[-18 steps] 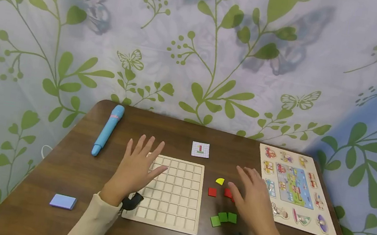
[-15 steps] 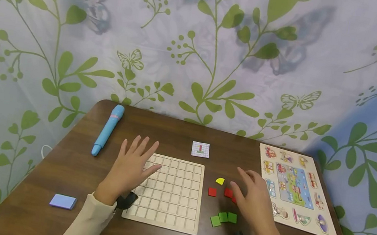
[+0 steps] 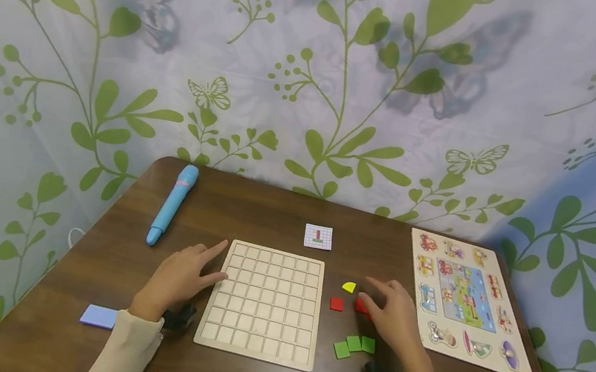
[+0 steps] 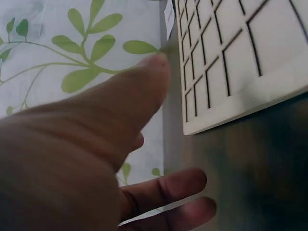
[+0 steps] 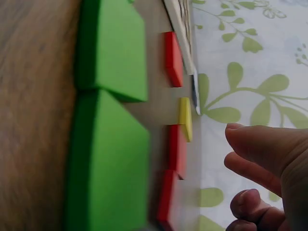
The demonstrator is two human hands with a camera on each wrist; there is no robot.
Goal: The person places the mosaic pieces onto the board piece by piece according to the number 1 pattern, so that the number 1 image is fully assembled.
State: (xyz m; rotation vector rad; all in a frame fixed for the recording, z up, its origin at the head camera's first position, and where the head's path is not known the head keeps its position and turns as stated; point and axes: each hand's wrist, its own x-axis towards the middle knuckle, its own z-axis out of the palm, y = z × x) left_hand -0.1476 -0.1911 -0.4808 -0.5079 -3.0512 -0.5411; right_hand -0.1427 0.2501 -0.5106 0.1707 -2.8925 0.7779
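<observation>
A pale wooden grid board lies flat on the brown table. My left hand rests at the board's left edge with its fingers relaxed and holds nothing. In the left wrist view the thumb points toward the board. My right hand hovers with loosely bent fingers over red tiles, right of the board. A second red tile, a yellow quarter-round tile and green tiles lie beside it. The right wrist view shows the green tiles, the yellow tile and bare fingertips.
A small pattern card lies behind the board. A blue pen-shaped device sits at the back left and a lilac block at the front left. A picture peg puzzle lies at the right edge. Patterned cloth hangs behind the table.
Both hands have drawn back toward me and lowered. The left hand slid off the board to its left edge. The right hand's fingers bent a little over the red tiles.
</observation>
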